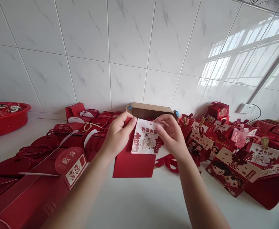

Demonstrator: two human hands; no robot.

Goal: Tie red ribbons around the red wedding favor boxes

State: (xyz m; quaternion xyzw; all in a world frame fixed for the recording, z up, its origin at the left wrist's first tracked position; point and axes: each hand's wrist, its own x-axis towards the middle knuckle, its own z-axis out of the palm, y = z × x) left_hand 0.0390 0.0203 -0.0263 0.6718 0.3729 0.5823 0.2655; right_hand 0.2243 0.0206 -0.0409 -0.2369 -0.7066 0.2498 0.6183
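Crowding round, gift boxes (230, 173), brown carton (151, 107); left grip (121, 132) pinched on red box (134, 167), right grip (169, 133) at card (145, 140), hold unclear.

1. White rounded paper card with a bridal couple drawing (145, 140), in the middle: "吾家有喜" in red across the top, a tiny line beneath too small to read, and a large red "喜" at each side, the right one partly covered.
2. Red round-topped cardboard tab (67, 159), left: "歡喜" in pale characters.
3. White rectangular label (76, 171) below it: "囍" in red.
4. Smaller dark-red rounded cardboard flap (63, 127), further back: "歡喜".
5. Cream-and-red cardboard box with cartoon faces (227, 176), right: "囍".
6. White card with a gold ribbon loop (261, 155), far right: "吾家有喜".
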